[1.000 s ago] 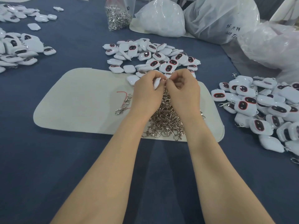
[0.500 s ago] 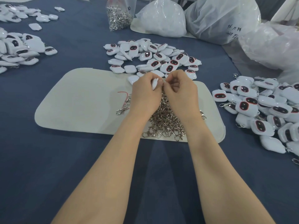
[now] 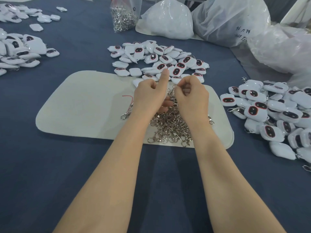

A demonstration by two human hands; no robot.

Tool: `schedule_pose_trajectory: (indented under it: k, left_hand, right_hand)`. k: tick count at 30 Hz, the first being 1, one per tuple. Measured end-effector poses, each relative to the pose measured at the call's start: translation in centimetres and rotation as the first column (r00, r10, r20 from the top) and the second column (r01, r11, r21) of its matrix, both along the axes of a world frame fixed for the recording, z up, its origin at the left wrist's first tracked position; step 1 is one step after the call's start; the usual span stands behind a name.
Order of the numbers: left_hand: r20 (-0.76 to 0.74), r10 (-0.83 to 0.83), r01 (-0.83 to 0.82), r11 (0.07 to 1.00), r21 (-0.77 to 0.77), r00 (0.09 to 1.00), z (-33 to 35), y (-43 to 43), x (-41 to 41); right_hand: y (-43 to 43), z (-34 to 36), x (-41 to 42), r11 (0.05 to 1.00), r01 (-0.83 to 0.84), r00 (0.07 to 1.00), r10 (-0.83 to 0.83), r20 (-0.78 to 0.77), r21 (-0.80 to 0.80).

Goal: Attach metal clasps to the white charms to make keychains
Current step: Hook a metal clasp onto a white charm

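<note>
So the person has both hands up over the pile of clasps in the middle of the pale mat, which makes sense since the next clasp is always right underneath. The right hand has its fingers curled in, with thumb and forefinger pinching one clasp at its top end, probably to line up the ring. The left hand has its index finger sticking straight out and the rest curled under. Can't tell if there's a charm tucked in there, because the palm hides it. The loose charms sit just beyond the mat, within easy reach. The finished keychains are heaped off to the right, apart from the rest so nothing gets mixed up. A bag of spare clasps stands further back.
</note>
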State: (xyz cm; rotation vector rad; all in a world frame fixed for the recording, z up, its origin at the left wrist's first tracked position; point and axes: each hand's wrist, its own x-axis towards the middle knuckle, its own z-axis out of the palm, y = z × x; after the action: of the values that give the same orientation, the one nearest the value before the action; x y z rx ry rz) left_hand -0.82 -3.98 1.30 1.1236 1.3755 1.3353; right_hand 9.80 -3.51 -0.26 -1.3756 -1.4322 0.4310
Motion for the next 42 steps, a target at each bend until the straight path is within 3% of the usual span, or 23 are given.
schedule_pose_trajectory:
  k: [6,9,13,17,20,23,25,28,30,33,36,42]
  left_hand:
    - [-0.011,0.004,-0.005,0.999,-0.048,1.000,-0.1,-0.1,0.1]
    - [-0.158,0.077,-0.079,0.997,-0.003,0.984,-0.1,0.1,0.3]
    - [-0.268,0.064,-0.049,0.997,0.062,0.961,-0.4,-0.4,1.6]
    - [-0.186,0.001,0.016,0.996,0.090,0.982,-0.4,-0.6,2.5]
    - [-0.176,-0.196,0.216,0.971,0.101,0.965,-0.5,-0.8,2.5]
    - [0.024,-0.466,0.466,0.884,-0.017,0.885,-0.4,-0.9,1.9]
    - [0.146,-0.518,0.528,0.848,-0.041,0.843,-0.2,-0.9,1.5]
    - [0.107,-0.435,0.443,0.894,-0.068,0.894,-0.2,-0.8,1.3]
    - [0.014,-0.292,0.292,0.954,-0.066,0.956,-0.3,-0.7,1.0]
    - [0.009,-0.097,0.097,0.995,-0.002,0.995,-0.2,-0.3,0.4]
    - [-0.056,-0.084,0.085,0.996,0.021,0.995,-0.6,0.1,0.5]
    - [-0.080,-0.121,0.121,0.993,-0.001,0.989,-0.7,0.1,0.9]
  right_hand:
    - [-0.4,0.4,-0.4,0.999,0.009,1.000,-0.008,-0.030,0.033]
    - [-0.6,0.7,-0.8,0.999,0.005,0.998,-0.002,-0.056,0.050]
    - [-0.9,1.0,-1.5,0.996,0.012,0.994,-0.002,-0.106,0.092]
    - [-0.7,1.2,-1.3,0.993,0.078,0.985,-0.063,-0.162,0.092]
    - [-0.4,1.0,-0.2,0.988,0.145,0.966,-0.131,-0.224,0.050]
    - [-0.1,0.9,0.5,0.977,0.209,0.947,-0.194,-0.257,0.030]
    - [0.2,0.9,0.6,0.969,0.245,0.936,-0.229,-0.266,0.027]
    - [0.3,0.9,1.1,0.967,0.255,0.930,-0.241,-0.277,0.016]
    - [0.3,0.8,1.2,0.970,0.244,0.936,-0.236,-0.261,0.001]
    - [0.3,0.5,1.0,0.979,0.202,0.966,-0.201,-0.164,-0.008]
    - [0.2,0.2,0.6,0.990,0.141,0.989,-0.142,-0.052,-0.021]
    - [0.2,0.1,0.2,0.997,0.079,0.996,-0.079,0.030,0.001]
